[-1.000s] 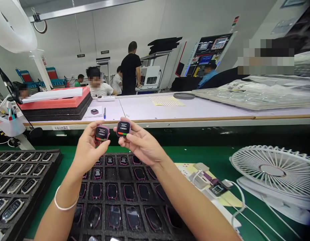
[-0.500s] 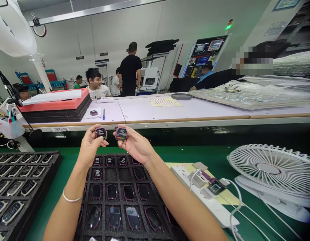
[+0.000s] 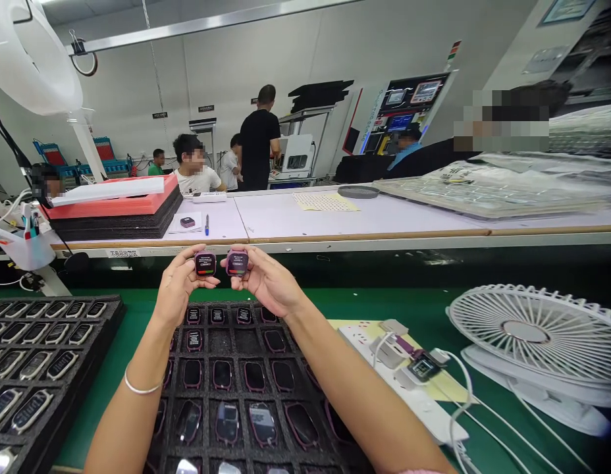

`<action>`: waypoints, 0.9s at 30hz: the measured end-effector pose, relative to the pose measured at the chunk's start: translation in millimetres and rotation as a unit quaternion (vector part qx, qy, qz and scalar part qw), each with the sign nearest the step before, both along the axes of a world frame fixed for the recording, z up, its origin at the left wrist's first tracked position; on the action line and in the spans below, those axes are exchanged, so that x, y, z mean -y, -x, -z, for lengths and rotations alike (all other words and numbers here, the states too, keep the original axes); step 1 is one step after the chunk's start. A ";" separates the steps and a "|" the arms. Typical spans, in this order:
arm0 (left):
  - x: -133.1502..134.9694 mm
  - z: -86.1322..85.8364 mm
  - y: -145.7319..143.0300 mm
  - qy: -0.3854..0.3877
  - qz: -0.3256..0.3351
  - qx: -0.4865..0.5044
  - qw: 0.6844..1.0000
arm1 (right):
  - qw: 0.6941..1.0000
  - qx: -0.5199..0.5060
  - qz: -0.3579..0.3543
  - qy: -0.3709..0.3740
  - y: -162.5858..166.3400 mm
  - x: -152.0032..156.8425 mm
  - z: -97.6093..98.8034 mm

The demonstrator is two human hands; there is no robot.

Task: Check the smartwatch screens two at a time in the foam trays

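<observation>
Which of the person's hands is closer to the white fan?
Right. The right hand, holding a watch, is to the left of the white fan, not touching it; the left hand is even farther left.

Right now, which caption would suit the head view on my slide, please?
Left hand and right hand each hold a lit, purple-framed watch above a black foam tray.

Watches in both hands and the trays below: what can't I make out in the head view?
Lettering on the left watch and right watch: head view, too small to read.
Backs of both: head view, turned away from the camera.
Part of the dark-red-watch tray: head view, behind the right forearm; near end cut off by the bottom edge.
Pale-framed-watch tray: head view, cut off by the left edge.
</observation>
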State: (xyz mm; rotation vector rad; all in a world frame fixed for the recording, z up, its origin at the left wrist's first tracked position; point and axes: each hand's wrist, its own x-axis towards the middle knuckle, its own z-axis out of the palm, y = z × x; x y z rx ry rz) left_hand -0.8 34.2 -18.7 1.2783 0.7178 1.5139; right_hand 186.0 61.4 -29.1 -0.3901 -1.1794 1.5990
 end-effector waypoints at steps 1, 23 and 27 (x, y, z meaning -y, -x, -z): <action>0.7 -0.7 0.4 0.000 0.000 0.002 1.000 | 1.000 0.004 0.002 -0.003 0.2 0.2 -1.3; -0.8 -2.5 0.6 0.003 -0.007 -0.016 1.000 | 1.000 0.016 0.007 -0.016 0.4 -0.8 -9.0; -2.9 -9.7 -1.3 -0.003 -0.016 -0.017 1.000 | 1.000 0.017 0.005 -0.022 0.5 -2.0 -15.9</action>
